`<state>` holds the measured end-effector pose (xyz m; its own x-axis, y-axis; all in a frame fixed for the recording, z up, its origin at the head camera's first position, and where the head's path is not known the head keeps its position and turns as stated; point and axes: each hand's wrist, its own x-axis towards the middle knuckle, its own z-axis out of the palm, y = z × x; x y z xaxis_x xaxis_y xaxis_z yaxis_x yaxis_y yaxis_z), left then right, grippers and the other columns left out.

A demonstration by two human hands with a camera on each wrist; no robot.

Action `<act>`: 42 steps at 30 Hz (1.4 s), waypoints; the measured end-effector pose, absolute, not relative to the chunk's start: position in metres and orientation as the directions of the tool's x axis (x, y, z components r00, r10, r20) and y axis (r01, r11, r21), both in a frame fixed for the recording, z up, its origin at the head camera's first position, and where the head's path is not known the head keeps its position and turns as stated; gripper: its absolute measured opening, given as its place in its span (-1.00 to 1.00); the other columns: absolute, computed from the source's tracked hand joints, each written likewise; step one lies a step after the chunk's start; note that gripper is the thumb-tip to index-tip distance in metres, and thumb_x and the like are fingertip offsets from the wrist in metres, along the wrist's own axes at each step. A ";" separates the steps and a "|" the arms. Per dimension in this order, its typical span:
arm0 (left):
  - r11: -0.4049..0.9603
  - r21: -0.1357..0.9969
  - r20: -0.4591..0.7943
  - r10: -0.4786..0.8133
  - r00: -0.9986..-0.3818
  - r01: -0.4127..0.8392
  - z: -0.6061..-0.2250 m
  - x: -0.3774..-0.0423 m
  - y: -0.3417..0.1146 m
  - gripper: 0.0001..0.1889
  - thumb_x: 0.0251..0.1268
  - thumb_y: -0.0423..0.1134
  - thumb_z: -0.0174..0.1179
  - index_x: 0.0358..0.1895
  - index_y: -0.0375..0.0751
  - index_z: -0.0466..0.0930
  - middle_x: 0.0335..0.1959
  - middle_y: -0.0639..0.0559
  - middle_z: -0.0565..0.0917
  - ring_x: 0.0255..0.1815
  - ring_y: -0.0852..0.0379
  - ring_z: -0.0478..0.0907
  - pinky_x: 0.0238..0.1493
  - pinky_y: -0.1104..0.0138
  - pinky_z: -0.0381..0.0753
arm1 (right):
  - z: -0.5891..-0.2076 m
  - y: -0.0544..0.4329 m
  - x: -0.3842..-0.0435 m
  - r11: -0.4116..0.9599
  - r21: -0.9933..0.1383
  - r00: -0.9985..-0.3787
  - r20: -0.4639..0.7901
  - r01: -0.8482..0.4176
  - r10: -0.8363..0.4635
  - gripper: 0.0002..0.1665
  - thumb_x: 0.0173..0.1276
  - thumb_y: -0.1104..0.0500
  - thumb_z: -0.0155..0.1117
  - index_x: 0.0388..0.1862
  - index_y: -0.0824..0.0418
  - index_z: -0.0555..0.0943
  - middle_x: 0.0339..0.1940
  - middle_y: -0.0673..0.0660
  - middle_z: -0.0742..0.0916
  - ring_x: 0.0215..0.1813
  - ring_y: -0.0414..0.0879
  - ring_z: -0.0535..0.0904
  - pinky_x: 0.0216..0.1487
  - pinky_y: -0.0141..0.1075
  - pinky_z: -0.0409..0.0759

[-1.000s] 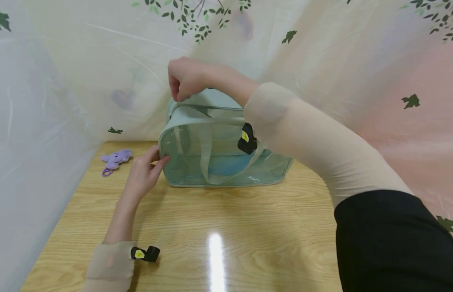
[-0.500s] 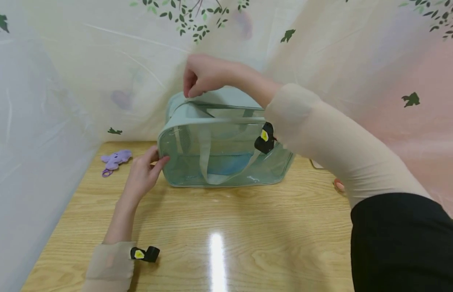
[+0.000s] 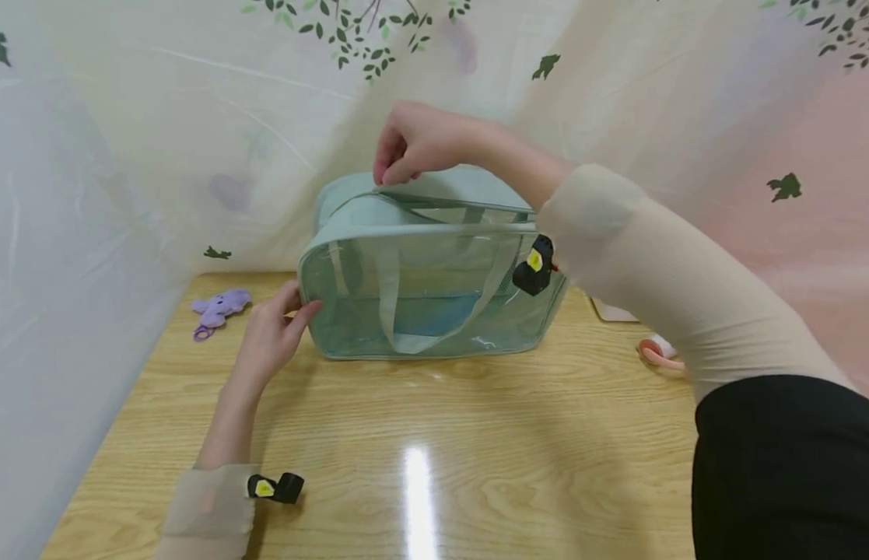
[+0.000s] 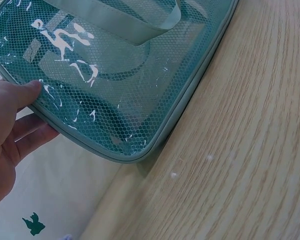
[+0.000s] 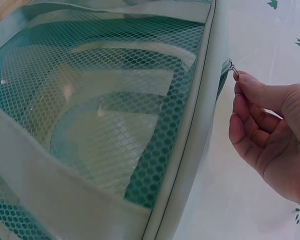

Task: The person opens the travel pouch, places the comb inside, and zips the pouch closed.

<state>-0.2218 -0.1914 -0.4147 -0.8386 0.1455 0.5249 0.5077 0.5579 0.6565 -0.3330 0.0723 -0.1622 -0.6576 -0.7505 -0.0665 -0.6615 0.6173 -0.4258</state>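
Note:
A pale green see-through bag (image 3: pixel 434 295) with mesh panels and strap handles stands upright at the back of the table. My left hand (image 3: pixel 269 330) grips its left end, thumb on the front face and fingers behind the edge, as the left wrist view also shows (image 4: pixel 12 125). Above the bag's top, my right hand (image 3: pixel 427 144) pinches a small metal zipper pull (image 5: pixel 233 69) between thumb and forefinger. Left of that hand the zipper seam is drawn together; to the right the top gapes. Something blue (image 3: pixel 441 313) shows low through the clear front.
A purple plush toy (image 3: pixel 222 306) with a ring lies on the table (image 3: pixel 406 420) left of the bag. To the right, partly behind my right arm, are a pinkish coiled thing (image 3: pixel 656 351) and the corner of a pale flat thing (image 3: pixel 612 311). A printed curtain hangs behind.
My right hand has moved rightward along the bag's top with the zipper pull, and the gap there has shortened from the left. The left hand keeps its grip on the bag's end.

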 end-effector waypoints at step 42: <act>0.564 0.677 0.474 0.157 -0.866 0.473 -0.414 -0.227 -0.195 -0.74 0.54 -0.32 0.17 0.18 -0.33 0.55 -0.01 -0.34 0.77 0.06 -0.29 0.76 -0.09 -0.10 0.84 | -0.177 0.156 -0.336 0.687 -0.531 -0.791 -0.049 -0.497 -0.610 -0.76 0.48 0.15 0.35 0.01 0.23 0.77 -0.17 -0.03 0.84 -0.15 -0.26 0.72 -0.09 -0.51 0.72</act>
<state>-0.2268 -0.1955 -0.4141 -0.8664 0.1571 0.4739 0.4725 0.5645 0.6768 -0.3363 0.1558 -0.1765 -0.7912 -0.6096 -0.0489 -0.4965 0.6870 -0.5305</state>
